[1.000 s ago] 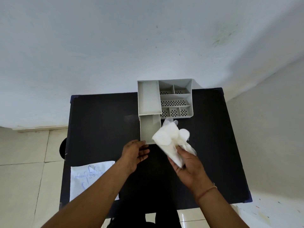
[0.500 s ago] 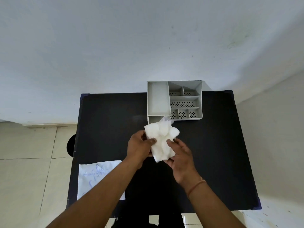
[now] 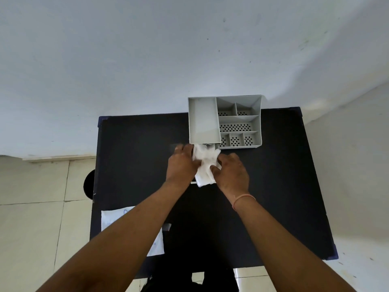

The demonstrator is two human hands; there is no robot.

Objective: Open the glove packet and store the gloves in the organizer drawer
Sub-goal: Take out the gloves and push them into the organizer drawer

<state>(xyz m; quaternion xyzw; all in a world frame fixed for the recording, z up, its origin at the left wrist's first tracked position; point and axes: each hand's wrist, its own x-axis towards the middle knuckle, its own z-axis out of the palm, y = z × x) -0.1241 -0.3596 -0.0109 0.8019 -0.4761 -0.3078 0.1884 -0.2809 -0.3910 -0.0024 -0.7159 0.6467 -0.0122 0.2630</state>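
Note:
A bundle of white gloves [image 3: 205,165] is held between both hands over the pulled-out drawer, just in front of the grey organizer [image 3: 225,121]. My left hand [image 3: 182,165] grips the bundle's left side. On the bundle's right side my right hand [image 3: 231,172] pinches it. The drawer is almost wholly hidden under the gloves and hands; only a sliver of its front edge [image 3: 193,182] shows. The opened glove packet [image 3: 117,218], white with blue print, lies flat at the table's near left, partly under my left forearm.
The organizer stands at the back of the black table [image 3: 284,186], with several perforated compartments on its right and one long plain compartment on its left. A white wall is close behind. Tiled floor shows to the left, with a dark round object [image 3: 89,185] beside the table.
My left hand has joined the right on the gloves. Both hands have carried the bundle forward and down over the open drawer, toward the organizer.

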